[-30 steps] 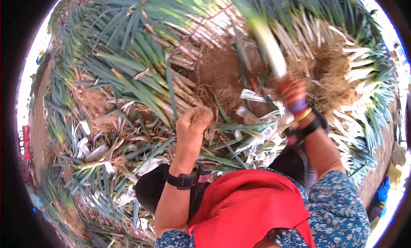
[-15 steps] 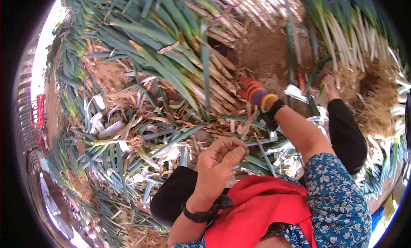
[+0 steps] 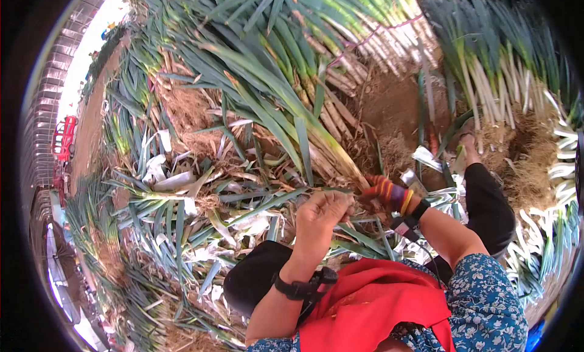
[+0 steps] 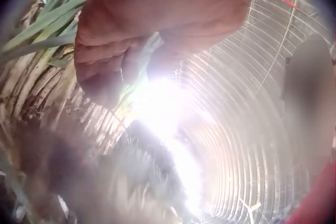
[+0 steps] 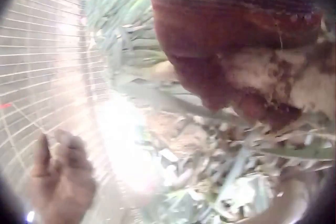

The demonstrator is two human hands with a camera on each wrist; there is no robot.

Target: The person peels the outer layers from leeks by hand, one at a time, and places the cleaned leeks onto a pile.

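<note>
My right hand (image 3: 389, 195), in a striped red, purple and yellow glove, grips a long green onion (image 3: 348, 163) near its root end. The onion's leaves stretch away to the upper left over a pile of others. In the right wrist view, the gloved fingers (image 5: 210, 85) curl round its pale, soil-caked stem (image 5: 262, 77). Close by on the left is my bare left hand (image 3: 321, 215), fingers loosely bent and holding nothing. The left wrist view shows its palm (image 4: 163, 8) from close up, with green leaves behind the fingers.
Untrimmed green onions (image 3: 267, 78) lie piled ahead and to the left. Cleaned ones with white stems (image 3: 502, 84) stand in rows at the right. Peeled leaves and scraps (image 3: 243, 224) litter the ground between my knees. A bare foot (image 3: 468, 148) rests at the right.
My right hand let go of a cleaned onion at the right, swung left to the pile, and now draws an untrimmed onion back. The left hand has shifted right, near the right hand.
</note>
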